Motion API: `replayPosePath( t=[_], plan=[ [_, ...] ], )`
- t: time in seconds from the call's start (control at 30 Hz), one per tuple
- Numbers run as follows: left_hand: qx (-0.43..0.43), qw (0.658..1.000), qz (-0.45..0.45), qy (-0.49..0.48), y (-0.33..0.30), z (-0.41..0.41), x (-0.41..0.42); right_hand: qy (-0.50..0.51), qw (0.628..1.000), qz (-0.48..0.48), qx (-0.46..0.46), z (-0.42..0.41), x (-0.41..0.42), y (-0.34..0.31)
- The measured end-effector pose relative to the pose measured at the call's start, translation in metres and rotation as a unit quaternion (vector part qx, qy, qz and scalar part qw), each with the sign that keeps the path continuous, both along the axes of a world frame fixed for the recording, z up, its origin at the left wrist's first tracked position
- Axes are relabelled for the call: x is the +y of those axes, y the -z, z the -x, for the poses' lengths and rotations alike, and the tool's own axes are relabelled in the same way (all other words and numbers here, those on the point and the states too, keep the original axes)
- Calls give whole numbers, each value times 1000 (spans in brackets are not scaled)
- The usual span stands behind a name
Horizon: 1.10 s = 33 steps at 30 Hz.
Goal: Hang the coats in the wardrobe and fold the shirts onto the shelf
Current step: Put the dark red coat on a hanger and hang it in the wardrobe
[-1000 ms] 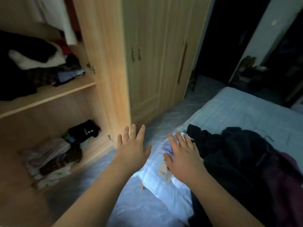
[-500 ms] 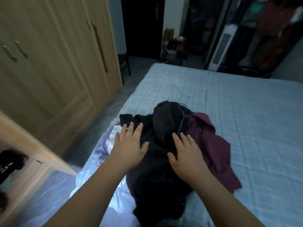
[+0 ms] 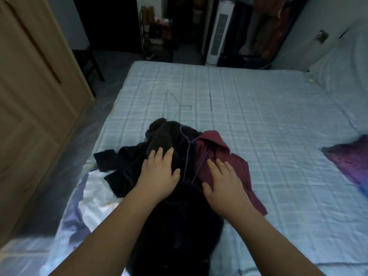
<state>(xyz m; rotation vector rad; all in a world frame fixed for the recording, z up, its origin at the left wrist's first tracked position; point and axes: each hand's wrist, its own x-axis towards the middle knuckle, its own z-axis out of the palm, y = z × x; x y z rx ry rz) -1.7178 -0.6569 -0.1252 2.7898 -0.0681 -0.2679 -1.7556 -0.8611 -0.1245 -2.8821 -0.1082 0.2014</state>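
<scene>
A wide bed with a pale blue checked cover (image 3: 258,120) fills the room, and the light wooden wardrobe (image 3: 29,100) stands off to the left of both hands. Beneath the hands lies a heap of dark black garments (image 3: 171,226), reaching from the near edge away past the fingertips. Under the right hand spreads a maroon shirt (image 3: 225,156). The left hand (image 3: 159,176) lies flat over the black heap, fingers straight and slightly spread, gripping nothing. The right hand (image 3: 225,182) hovers or rests flat on the maroon cloth, fingers likewise extended; contact is hard to judge in this dim light. Between the two hands runs a thin purple wire hanger (image 3: 188,154).
</scene>
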Motion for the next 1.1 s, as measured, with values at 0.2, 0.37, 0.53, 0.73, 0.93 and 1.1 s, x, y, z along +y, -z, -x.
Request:
replayPosePath(
  t=[0.2,0.37,0.53,0.73,0.93,1.1],
  plan=[
    [34,998,53,15,29,-78,-21,58,998,8,12,-62,-21,17],
    [49,997,59,1,54,-111,-34,65,998,-1,16,-100,-43,30],
    [71,996,54,-16,82,-135,-63,52,998,-19,36,-147,-73,57],
    [84,993,31,-75,122,-160,-97,-26,995,-58,75,-225,-111,107],
    [67,988,37,-137,157,-184,-112,-138,978,-154,41,-326,-119,169],
    [64,978,78,-181,171,-190,-121,-255,961,-90,67,-369,-101,218]
  ],
)
